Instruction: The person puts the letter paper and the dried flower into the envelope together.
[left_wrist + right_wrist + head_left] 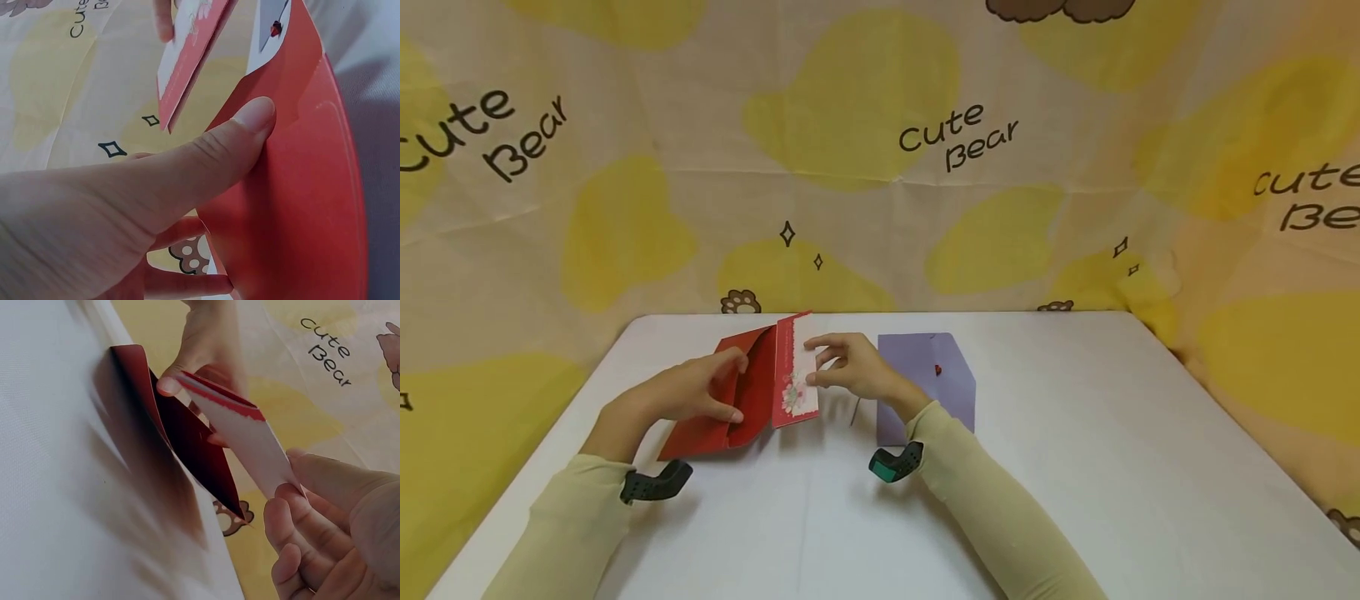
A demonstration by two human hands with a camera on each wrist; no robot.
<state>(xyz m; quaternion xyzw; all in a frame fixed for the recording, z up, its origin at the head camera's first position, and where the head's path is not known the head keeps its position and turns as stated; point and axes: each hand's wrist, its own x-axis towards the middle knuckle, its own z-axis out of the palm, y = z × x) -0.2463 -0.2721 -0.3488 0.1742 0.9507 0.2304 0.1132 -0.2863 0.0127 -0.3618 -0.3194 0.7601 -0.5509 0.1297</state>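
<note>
One card (797, 362) was held up just beside one red envelope (758, 387)

Two envelopes and one card made up the paper count. The card, with one red strip, one white panel and one printed cluster of flowers (793, 393), was outside the red envelope, to the right of its parted mouth and above one white table (1075, 467). The right hand (856, 364) pinched it by the white side, thumb and fingers bent in on the paper; the right wrist view showed the card's folded layers at the end away from that grip.

The left hand (696, 387) gripped the red envelope at its mouth, the thumb set well apart from the fingers. In the left wrist view, the thumb lay on the red paper and two fingers reached to its edge, their tips hidden. How the other fingers lay, I could not tell.

One purple envelope (940, 400) lay on the table to the right, partly behind the right hand's wrist, with one small red spot (937, 370) on it. There were two pale sleeves (561, 533) and two dark wrist devices (657, 483), one pair to each arm. Behind stood one patterned cloth (820, 208), where the head view caught "Cute Bear" three times, two of them cut off by the frame.
</note>
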